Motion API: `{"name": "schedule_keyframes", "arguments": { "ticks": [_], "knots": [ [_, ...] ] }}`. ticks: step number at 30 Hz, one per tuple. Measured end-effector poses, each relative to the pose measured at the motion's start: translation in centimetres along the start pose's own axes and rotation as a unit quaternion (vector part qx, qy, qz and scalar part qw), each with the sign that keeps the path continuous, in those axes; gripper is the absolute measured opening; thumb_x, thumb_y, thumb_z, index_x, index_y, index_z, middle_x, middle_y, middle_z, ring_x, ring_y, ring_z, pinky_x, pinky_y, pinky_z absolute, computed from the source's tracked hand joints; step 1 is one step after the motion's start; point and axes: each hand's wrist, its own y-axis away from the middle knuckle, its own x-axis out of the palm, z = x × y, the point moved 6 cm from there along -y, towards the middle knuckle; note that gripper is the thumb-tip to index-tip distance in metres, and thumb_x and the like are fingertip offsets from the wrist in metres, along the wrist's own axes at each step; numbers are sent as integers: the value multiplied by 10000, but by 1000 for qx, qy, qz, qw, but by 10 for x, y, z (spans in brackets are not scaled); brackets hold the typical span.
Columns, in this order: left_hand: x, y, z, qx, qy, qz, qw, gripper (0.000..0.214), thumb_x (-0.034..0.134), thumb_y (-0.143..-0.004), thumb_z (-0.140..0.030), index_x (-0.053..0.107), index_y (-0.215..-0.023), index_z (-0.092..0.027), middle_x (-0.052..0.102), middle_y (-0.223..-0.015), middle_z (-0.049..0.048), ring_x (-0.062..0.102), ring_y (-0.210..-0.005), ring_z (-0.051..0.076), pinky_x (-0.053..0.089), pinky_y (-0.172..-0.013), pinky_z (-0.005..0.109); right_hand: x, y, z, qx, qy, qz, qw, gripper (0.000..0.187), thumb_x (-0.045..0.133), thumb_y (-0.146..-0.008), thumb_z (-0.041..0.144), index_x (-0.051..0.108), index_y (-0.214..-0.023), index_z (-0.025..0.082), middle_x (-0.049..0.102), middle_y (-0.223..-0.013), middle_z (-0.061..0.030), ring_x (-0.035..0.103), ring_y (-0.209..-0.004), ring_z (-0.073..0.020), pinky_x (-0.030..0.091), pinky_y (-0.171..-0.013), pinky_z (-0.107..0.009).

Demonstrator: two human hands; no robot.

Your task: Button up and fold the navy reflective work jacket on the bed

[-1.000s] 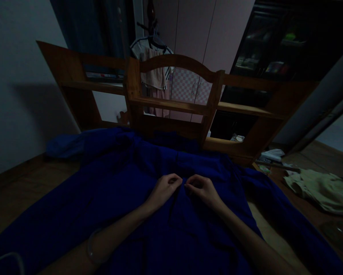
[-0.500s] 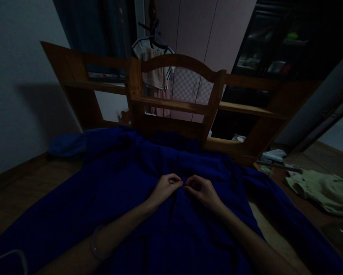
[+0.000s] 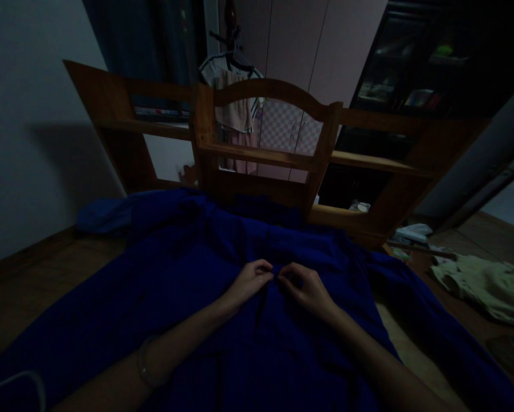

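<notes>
Bed: a tan bed (image 3: pixel 55 272) in a dim room, with a wooden headboard (image 3: pixel 265 157) of open shelves and an arched centre along its far edge.
Blue garment: a deep blue, long-sleeved garment (image 3: pixel 175 274) spread over the middle of the bed, from the headboard towards the near edge; one sleeve runs along the right edge.
Left hand: the left hand (image 3: pixel 252 279) pinches cloth at the garment's centre front, thumb against fingertips; a pale bangle (image 3: pixel 143 363) circles the forearm.
Right hand: the right hand (image 3: pixel 306 288) pinches the cloth just beside it, fingers curled.
Far left corner: a lighter blue cloth (image 3: pixel 105 216) beside a pale wall (image 3: pixel 20 160).
Past the right edge: a crumpled yellow-green cloth (image 3: pixel 484 286).
Behind the headboard: hanging clothes (image 3: pixel 233 109), a pink wardrobe (image 3: pixel 293 51) with checked panels, a dark glass-fronted cabinet (image 3: pixel 383 63).
Writing: colourful items (image 3: pixel 162 113) seen through the headboard's left opening are too small and dark to read.
</notes>
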Motion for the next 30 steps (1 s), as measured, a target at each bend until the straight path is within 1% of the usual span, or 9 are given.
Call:
{"name": "schedule_keyframes", "arguments": {
  "ticks": [4,7,14,20,24,27,30],
  "knots": [
    [0,0,1,-8,-1,0,1000,164,544,-667,-154,555,-830,-155,464,-545,-76,381,-456,58,236,-453,188,2,-1,1,-18,3,6,1000,139,524,-896,305,616,-919,202,639,-826,-28,593,-720,-143,440,-650,-241],
    [-1,-2,5,3,-6,3,1000,189,543,-663,-149,541,-851,-159,458,-538,-81,367,-446,58,226,-444,188,2,-1,1,-22,7,7,1000,123,526,-893,286,616,-916,206,640,-837,-27,592,-724,-142,441,-652,-243],
    [-2,-6,13,18,-11,4,1000,269,565,-650,-147,508,-912,-173,557,-632,-58,434,-480,66,274,-466,185,2,-1,2,-19,13,4,1000,127,526,-889,288,616,-919,203,638,-816,-26,585,-699,-138,442,-638,-239],
    [-4,-9,15,25,-4,-20,999,249,549,-717,-208,500,-960,-186,501,-596,-76,419,-473,70,264,-447,188,2,-1,3,-12,13,-3,1000,121,528,-887,292,608,-906,203,630,-792,-20,578,-680,-133,428,-615,-233],
    [-4,-10,14,28,-4,-17,999,263,576,-695,-190,486,-942,-188,498,-589,-81,410,-465,64,250,-451,182,3,-1,4,-9,10,1,1000,134,526,-890,308,605,-908,201,630,-793,-24,578,-681,-136,431,-617,-235],
    [-4,-10,15,40,0,-20,999,209,596,-715,-243,468,-872,-191,490,-597,-79,411,-474,62,255,-461,177,1,-1,2,-4,11,-3,1000,146,512,-900,317,600,-912,202,627,-785,-24,574,-674,-138,428,-615,-238],
    [-4,-11,15,74,-13,-23,997,216,598,-757,-339,454,-832,-198,468,-599,-80,412,-488,68,276,-471,179,-1,-1,0,7,13,-13,1000,153,498,-909,327,591,-928,207,628,-790,-24,575,-674,-142,426,-617,-241]
  ]
}}
